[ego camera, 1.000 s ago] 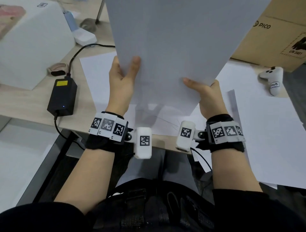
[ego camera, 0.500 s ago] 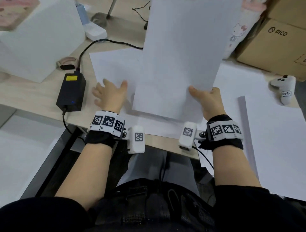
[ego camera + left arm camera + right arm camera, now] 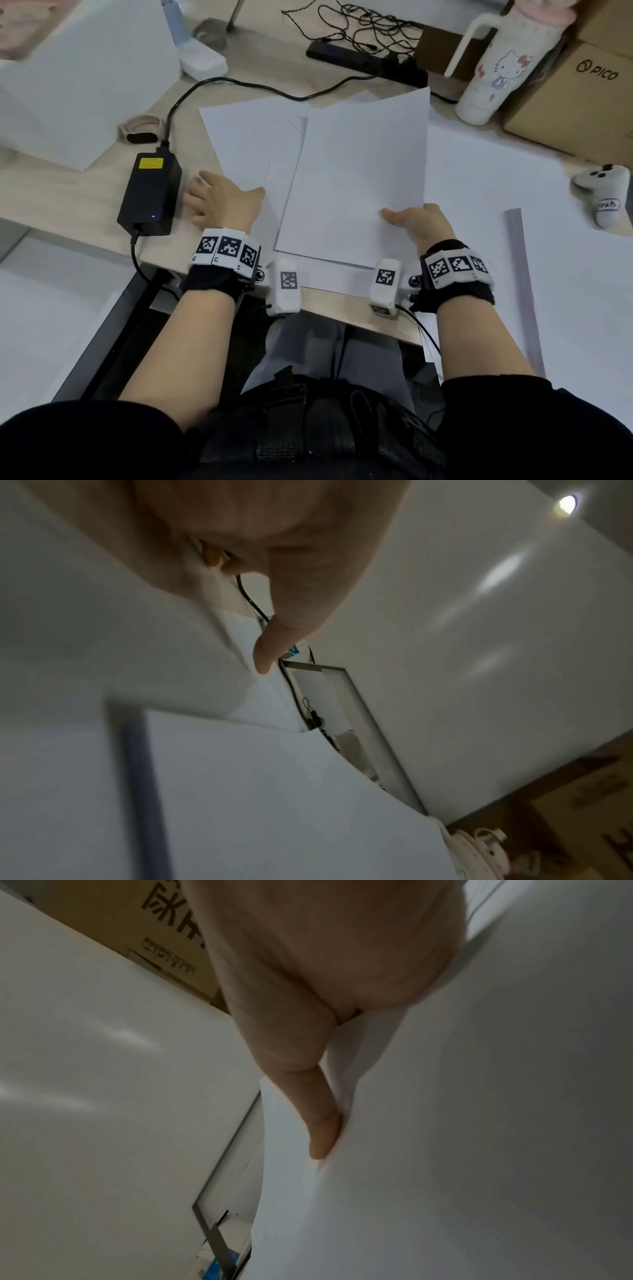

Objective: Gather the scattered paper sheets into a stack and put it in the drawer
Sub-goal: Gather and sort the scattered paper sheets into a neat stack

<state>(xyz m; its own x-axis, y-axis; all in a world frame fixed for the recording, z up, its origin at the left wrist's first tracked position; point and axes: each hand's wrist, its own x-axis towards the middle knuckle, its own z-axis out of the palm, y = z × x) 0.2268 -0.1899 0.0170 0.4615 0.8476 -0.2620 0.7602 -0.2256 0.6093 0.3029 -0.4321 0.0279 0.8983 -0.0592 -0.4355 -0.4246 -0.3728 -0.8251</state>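
Two hands, two jobs. My right hand point(image 3: 419, 222) pinches the gathered sheets point(image 3: 356, 178) at their near right corner, thumb on top and the other fingers hidden underneath, so the bundle lies slanted just above the loose paper on the desk point(image 3: 68, 205). My left hand point(image 3: 222, 202) lies flat with its fingers spread at the left edge of the loose sheet point(image 3: 250, 137) that juts out to the left from under the bundle, beside the black power brick point(image 3: 150, 192).

To do this well, I think I should slide that sheet rightward with a flat palm rather than pick at its edge, then tuck it under the bundle and keep my right thumb firm so nothing fans out. More sheets point(image 3: 565, 291) lie to my right. I cannot see the drawer plainly in any view.
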